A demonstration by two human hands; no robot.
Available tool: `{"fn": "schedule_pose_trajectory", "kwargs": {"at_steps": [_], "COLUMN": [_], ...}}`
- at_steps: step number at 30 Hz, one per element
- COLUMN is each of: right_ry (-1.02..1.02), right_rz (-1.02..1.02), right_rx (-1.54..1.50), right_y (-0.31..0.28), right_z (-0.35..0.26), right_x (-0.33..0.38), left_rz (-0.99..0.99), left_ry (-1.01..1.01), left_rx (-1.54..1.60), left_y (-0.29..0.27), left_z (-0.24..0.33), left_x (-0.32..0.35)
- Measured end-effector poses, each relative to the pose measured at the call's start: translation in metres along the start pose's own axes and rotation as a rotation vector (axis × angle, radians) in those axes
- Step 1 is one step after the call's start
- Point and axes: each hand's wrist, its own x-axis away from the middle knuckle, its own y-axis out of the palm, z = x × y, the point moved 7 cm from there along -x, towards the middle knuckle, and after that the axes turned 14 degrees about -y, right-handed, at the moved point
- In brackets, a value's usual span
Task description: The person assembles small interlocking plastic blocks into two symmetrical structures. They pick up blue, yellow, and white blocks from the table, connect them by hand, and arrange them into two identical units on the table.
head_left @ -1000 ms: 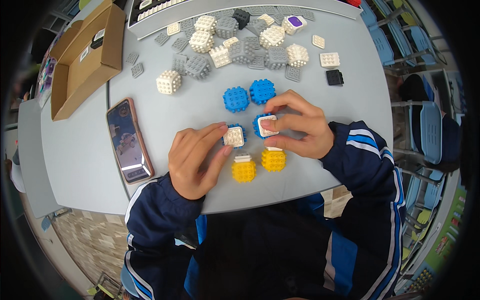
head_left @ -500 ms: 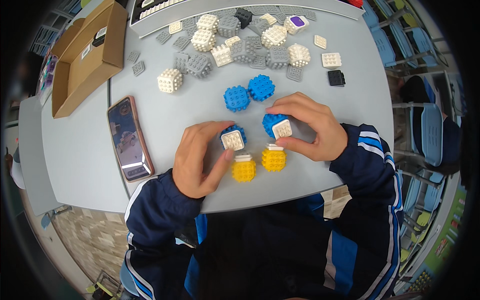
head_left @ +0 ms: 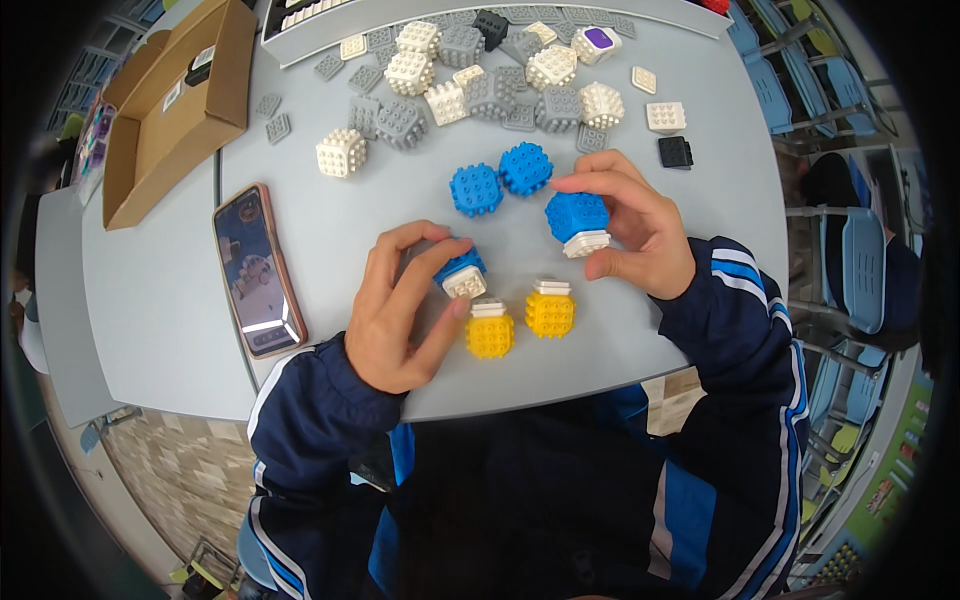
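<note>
My left hand [head_left: 400, 315] grips a blue studded block with a white plate on one face [head_left: 463, 275], its fingers on top and its thumb low at the side. Between the fingertips and thumb of my right hand [head_left: 635, 225] is another blue block [head_left: 577, 213], tilted so that its white plate [head_left: 587, 243] points toward me. Two yellow studded blocks, the left one [head_left: 490, 336] and the right one [head_left: 550, 315], stand on the table below my hands, each with white plates on its far side. Beyond my hands lie two more blue blocks [head_left: 476, 190] [head_left: 525, 168], close together.
A phone [head_left: 259, 270] lies left of my left hand. Grey and white blocks and flat plates [head_left: 490, 95] are scattered farther back, before a long white tray [head_left: 345, 40]. An open cardboard box [head_left: 180, 120] stands at far left. A black block [head_left: 675, 152] sits at right.
My right hand has moved the blue block a little right and away from the yellow blocks, turning its white plate toward me. The left-hand block has tipped, its white plate facing lower.
</note>
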Motion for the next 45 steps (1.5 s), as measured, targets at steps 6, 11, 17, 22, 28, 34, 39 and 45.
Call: {"fn": "schedule_pose_trajectory", "kwargs": {"at_steps": [6,11,17,22,28,34,39,45], "right_ry": [-0.010,-0.080,-0.172,-0.116,-0.116,-0.162,-0.080,-0.077], "right_rz": [-0.018,-0.030,-0.012,-0.054,-0.076,-0.079,0.020,0.021], "right_rx": [-0.088,-0.083,0.040,0.055,0.215,0.304,0.200,0.180], "right_y": [0.002,0.007,0.009,0.011,0.013,0.016,0.011,0.013], "right_z": [0.003,-0.001,-0.008,-0.007,-0.014,-0.014,-0.006,-0.007], "right_x": [0.004,0.003,0.001,0.008,0.003,0.002,0.007,0.008], "left_rz": [-0.044,-0.145,0.016,-0.002,0.039,0.107,0.102,0.071], "left_ry": [-0.018,-0.108,-0.003,-0.076,-0.061,-0.036,-0.036,-0.023], "left_rx": [0.087,0.194,0.478,0.656,0.567,0.573,0.578,0.531], "left_y": [0.002,0.005,-0.004,0.000,-0.002,-0.005,-0.004,-0.002], "left_z": [-0.001,-0.015,-0.017,-0.020,-0.022,-0.024,-0.025,-0.023], "left_x": [-0.002,0.000,0.004,0.003,0.005,0.007,0.006,0.006]}}
